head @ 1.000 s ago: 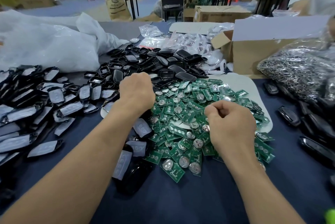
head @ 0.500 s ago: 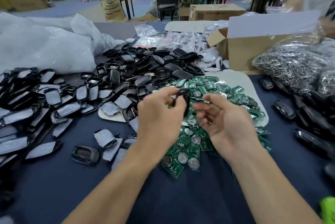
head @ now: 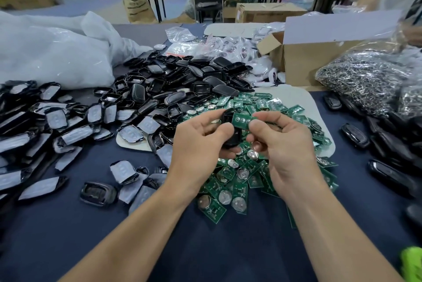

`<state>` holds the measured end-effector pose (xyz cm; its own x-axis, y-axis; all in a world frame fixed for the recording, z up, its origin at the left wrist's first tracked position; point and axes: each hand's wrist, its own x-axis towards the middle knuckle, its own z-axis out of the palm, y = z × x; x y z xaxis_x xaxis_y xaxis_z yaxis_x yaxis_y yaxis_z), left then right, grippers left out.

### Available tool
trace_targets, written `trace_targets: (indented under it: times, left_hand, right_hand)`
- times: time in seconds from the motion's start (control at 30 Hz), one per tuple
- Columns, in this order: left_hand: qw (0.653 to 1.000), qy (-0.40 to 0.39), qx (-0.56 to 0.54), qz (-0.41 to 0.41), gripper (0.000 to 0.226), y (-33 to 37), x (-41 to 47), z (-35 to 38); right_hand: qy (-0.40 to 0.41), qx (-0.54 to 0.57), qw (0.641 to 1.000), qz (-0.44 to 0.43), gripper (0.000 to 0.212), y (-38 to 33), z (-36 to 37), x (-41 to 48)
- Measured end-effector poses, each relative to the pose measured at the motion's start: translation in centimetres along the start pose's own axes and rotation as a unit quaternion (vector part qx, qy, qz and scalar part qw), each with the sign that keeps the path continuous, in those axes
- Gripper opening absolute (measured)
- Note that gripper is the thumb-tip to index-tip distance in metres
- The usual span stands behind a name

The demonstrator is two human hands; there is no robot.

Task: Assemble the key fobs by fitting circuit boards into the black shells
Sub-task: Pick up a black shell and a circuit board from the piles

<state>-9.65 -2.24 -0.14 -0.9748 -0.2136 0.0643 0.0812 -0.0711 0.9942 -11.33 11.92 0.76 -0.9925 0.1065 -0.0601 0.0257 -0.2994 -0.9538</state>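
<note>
The left hand (head: pixel 201 147) curls its fingers (head: pixel 218 130) round 1 black shell (head: pixel 229 118) while the right hand (head: pixel 288 144) pinches 1 circuit board (head: pixel 241 120), held level, touching the shell's right rim.

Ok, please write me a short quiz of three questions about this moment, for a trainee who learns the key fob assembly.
1. Multiple choice: what does the right hand pinch? A) a green circuit board B) a metal ring C) a plastic bag
2. True or false: the left hand is empty.
3. Fill the gap: the bag of metal rings lies on the ___ side of the table.
Key: 1 A. 2 false: it holds a black shell. 3 right.
</note>
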Motion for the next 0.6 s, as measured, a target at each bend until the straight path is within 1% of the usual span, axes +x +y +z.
trace_targets:
  times: [0.07, 0.17, 0.33, 0.43, 0.47, 0.53, 0.6]
  left_hand:
    - [1.0, -0.025, -0.004, -0.006, 0.038, 0.1, 0.3, -0.2]
    - [0.999, -0.036, -0.016, -0.01, 0.044, 0.2, 0.7, -0.4]
    - [0.997, -0.06, -0.018, -0.035, 0.048, 0.2, 0.9, -0.8]
    - [0.995, -0.087, -0.016, -0.054, 0.072, 0.3, 1.0, -1.1]
    - [0.994, -0.095, -0.009, -0.051, 0.076, 0.5, 1.1, -1.3]
    - [0.994, -0.104, 0.004, -0.039, 0.075, 0.6, 1.3, -1.5]
    - [0.995, -0.095, 0.013, -0.036, 0.067, 0.6, 1.3, -1.5]
  right_hand:
    - [0.018, 0.014, 1.0, -0.008, 0.014, 0.0, 0.0, 0.0]
    - [0.035, 0.028, 0.999, -0.024, 0.016, -0.1, -0.1, 0.3]
    - [0.037, -0.016, 0.998, -0.051, 0.02, 0.2, -0.5, 0.4]
    - [0.025, -0.028, 0.998, -0.06, 0.022, 0.2, -0.5, 0.5]
    - [0.02, -0.034, 0.997, -0.065, 0.023, 0.2, -0.5, 0.5]
    - [0.02, -0.057, 0.994, -0.091, 0.028, 0.2, -0.5, 0.7]
    - [0.027, -0.091, 0.987, -0.13, 0.031, 0.3, -0.5, 0.8]
